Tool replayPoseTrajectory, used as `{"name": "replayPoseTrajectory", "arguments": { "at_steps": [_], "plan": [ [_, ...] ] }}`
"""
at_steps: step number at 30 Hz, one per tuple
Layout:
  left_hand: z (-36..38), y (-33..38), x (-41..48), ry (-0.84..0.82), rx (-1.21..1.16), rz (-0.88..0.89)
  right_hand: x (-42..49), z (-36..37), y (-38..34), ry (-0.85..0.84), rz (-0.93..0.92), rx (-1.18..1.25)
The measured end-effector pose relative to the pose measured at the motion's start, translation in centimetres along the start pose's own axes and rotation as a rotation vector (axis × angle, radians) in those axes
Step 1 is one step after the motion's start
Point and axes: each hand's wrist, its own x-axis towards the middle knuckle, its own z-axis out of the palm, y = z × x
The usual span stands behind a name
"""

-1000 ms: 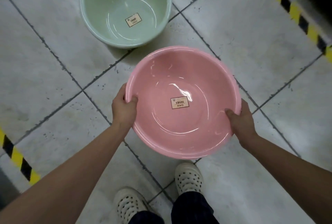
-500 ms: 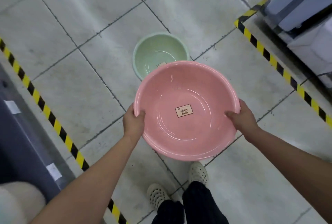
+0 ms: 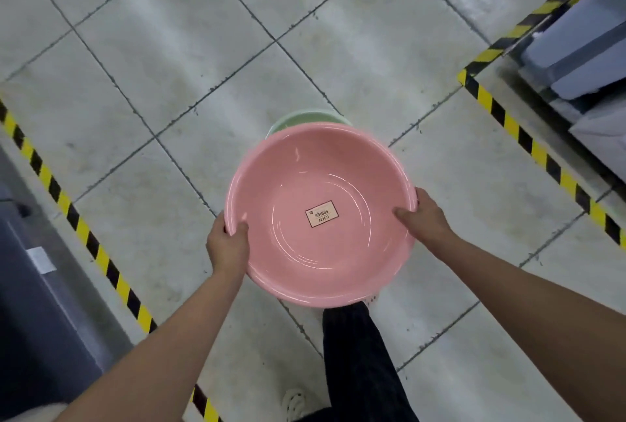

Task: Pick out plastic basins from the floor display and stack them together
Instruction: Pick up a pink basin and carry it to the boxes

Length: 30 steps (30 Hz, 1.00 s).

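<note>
Pink basin (image 3: 321, 215) is gripped at opposite rims by left hand (image 3: 227, 245) and right hand (image 3: 427, 218), level over the green basin (image 3: 305, 118), probably for nesting.

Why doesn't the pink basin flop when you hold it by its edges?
It is probably stiff: the pink basin looks evenly round though the left hand and right hand grip only its rim. It is likely light, since it is empty. Its shiny surface might be a bit slippery.

Pale grey tiled floor (image 3: 189, 32) with dark grout; yellow-and-black hazard tape (image 3: 528, 140) borders grey shelving (image 3: 582, 49) at right.
</note>
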Motion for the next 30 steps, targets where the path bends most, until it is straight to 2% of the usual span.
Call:
{"name": "replayPoseTrajectory", "arguments": {
  "at_steps": [8,13,18,24,30],
  "plan": [
    [4.4,1.0,9.7,-0.068,0.062,0.037,8.6,3.6,-1.3,0.054,0.082,-0.005],
    [8.5,-0.3,17.1,-0.061,-0.009,-0.059,13.7,7.2,-0.1,0.076,0.081,0.072],
    [12.3,-3.3,23.2,-0.075,0.007,-0.090,19.4,12.0,2.6,0.214,0.101,0.169],
    [15.5,-6.0,27.6,-0.094,0.156,0.047,23.7,16.5,6.2,0.341,0.100,0.218],
    [17.3,-7.8,30.2,-0.174,0.212,0.117,26.4,18.7,8.8,0.357,0.126,0.237]
  ]
}}
